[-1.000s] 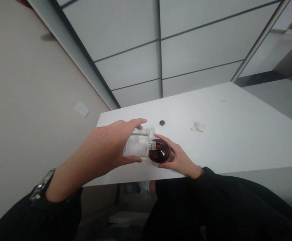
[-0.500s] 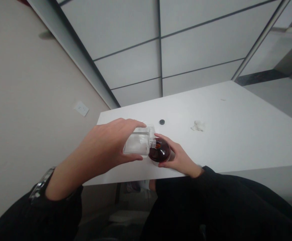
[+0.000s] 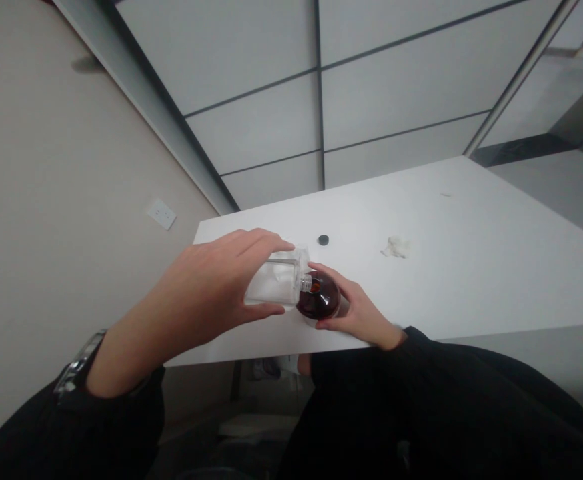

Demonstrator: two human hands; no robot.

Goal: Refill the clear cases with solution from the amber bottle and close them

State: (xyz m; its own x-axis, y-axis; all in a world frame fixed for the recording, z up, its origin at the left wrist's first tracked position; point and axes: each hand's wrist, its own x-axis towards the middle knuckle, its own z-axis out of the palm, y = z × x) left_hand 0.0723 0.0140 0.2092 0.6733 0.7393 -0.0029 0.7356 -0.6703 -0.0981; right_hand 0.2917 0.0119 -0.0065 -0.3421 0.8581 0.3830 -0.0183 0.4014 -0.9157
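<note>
My left hand (image 3: 226, 277) is closed round a clear glass bottle (image 3: 274, 282), tipped on its side with its threaded neck pointing right. That neck sits at the mouth of a round, dark amber bottle (image 3: 318, 299); whether the two touch I cannot tell. Fingers and thumb of my right hand (image 3: 359, 310) wrap the amber bottle from the right side, keeping it upright on the white table (image 3: 471, 267). Clear liquid seems to lie inside the glass bottle. Just beyond the bottles, a small dark cap (image 3: 323, 240) lies on the table.
A crumpled white tissue (image 3: 396, 247) lies right of the cap. Behind the table stand white panelled doors (image 3: 271, 127) with dark strips. The wall at left carries a socket (image 3: 162, 215). The table's front edge runs close below my hands.
Both hands keep their hold, and the clear bottle stays tipped at the amber bottle's mouth. The whole view has shifted very slightly.
</note>
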